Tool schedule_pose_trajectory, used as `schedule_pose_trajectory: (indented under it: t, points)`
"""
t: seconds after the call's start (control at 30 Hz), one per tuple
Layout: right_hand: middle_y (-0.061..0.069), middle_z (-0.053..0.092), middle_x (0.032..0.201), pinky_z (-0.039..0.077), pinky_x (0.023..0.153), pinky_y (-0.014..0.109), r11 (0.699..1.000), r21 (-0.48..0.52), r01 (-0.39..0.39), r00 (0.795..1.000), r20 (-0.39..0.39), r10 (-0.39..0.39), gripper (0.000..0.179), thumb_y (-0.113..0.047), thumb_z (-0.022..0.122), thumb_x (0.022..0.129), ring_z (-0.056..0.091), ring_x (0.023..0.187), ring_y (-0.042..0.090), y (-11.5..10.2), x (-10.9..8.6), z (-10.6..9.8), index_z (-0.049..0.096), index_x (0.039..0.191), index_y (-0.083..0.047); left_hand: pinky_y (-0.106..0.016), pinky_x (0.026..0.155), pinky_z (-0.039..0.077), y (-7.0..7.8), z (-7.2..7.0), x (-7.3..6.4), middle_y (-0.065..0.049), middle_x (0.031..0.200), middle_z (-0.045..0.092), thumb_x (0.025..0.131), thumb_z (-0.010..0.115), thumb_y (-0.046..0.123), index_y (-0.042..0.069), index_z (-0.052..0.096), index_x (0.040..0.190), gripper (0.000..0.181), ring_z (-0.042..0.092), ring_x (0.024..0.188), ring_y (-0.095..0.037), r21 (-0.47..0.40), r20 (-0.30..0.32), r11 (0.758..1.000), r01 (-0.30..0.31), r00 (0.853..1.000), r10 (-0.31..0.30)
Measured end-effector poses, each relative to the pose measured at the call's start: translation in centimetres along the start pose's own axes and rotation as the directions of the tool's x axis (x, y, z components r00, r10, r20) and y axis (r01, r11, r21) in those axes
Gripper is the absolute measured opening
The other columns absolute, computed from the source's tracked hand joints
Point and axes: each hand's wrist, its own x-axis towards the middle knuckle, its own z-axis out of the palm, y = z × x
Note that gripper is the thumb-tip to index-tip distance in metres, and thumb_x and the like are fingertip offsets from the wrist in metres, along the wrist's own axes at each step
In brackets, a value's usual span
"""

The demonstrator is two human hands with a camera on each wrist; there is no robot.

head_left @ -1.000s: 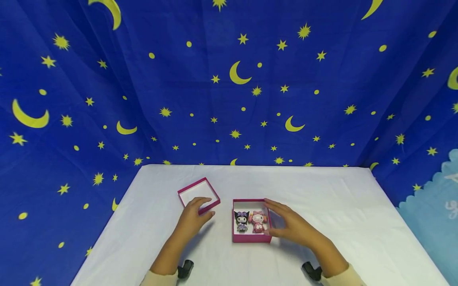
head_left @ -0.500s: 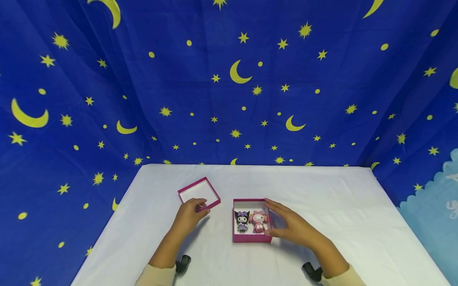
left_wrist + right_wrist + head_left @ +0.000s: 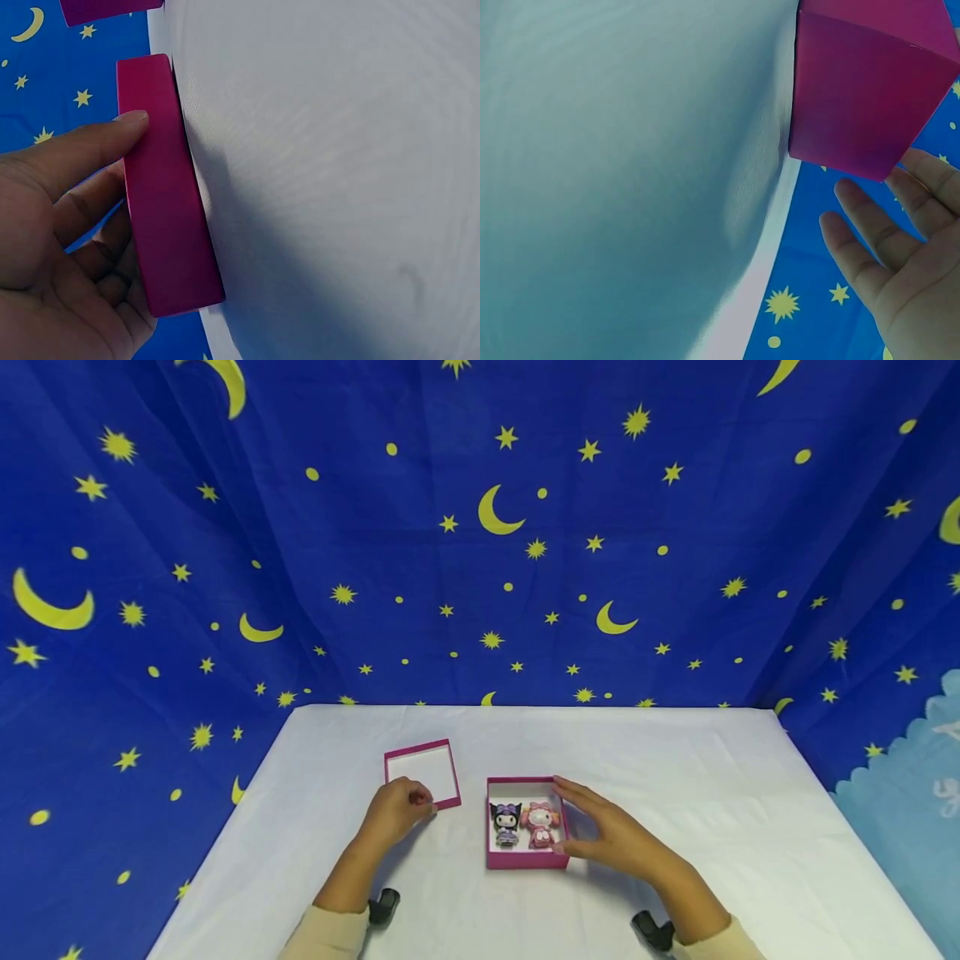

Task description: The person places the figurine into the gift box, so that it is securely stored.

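In the head view a magenta box (image 3: 527,860) sits open at the middle of the table. Inside it lie a black-and-purple figurine (image 3: 507,827) and a pink one (image 3: 539,827) side by side. To its left is the matching lid (image 3: 431,768), white inside, lying hollow side up. My left hand (image 3: 395,814) pinches the lid's near wall, with the thumb on the outer face and the other fingers behind the rim. My right hand (image 3: 618,839) rests against the box's right side, thumb at the near corner and a fingertip at the far one, its fingers fairly straight.
A white cloth (image 3: 690,768) covers the table. Blue fabric (image 3: 420,543) with yellow moons and stars rises behind and to the sides. A light blue patch (image 3: 907,793) shows at the right. Black wrist devices (image 3: 384,907) sit on both wrists.
The left hand has closed its fingers on the lid's near wall, and the lid has turned to stand straighter, nearly in line with the box. The right hand and box stay put.
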Motion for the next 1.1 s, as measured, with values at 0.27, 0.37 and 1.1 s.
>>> schedule_pose_trajectory:
  t: [0.27,0.37,1.1]
  points:
    - [0.001,0.031,0.167,0.034,0.118,0.061,1.0,0.01,0.028,1.0,-0.005,-0.028,0.089,-0.053,0.077,0.083,0.032,0.152,0.036,0.1,0.0,0.1,0.04,0.156,-0.017,-0.024,0.065,0.048,-0.4,-0.2,-0.1,0.002,0.074,0.062,0.082,0.081,0.008,0.012,0.073,0.072,0.013,0.054,0.071,-0.009,-0.033,-0.062,0.998,-0.056,0.997,0.054]
    - [0.001,0.03,0.167,0.034,0.118,0.061,0.999,0.011,0.03,1.0,-0.006,-0.03,0.089,-0.052,0.077,0.084,0.032,0.152,0.037,0.1,0.0,0.1,0.04,0.156,-0.017,-0.022,0.065,0.048,-0.4,-0.2,0.0,0.003,0.074,0.061,0.083,0.082,0.009,0.013,0.073,0.072,0.014,0.054,0.071,-0.007,-0.066,-0.102,0.995,-0.081,0.992,0.074]
    - [-0.003,0.031,0.167,0.037,0.118,0.059,1.0,0.014,0.015,1.0,-0.005,-0.015,0.088,-0.051,0.078,0.083,0.035,0.151,0.034,0.2,0.1,0.2,0.042,0.156,-0.017,-0.019,0.068,0.044,1.9,-1.6,-1.0,-0.002,0.093,0.059,0.096,0.069,0.016,0.008,0.073,0.109,0.016,0.05,0.08,-0.01,-0.225,-0.394,0.951,-0.212,0.913,0.11]
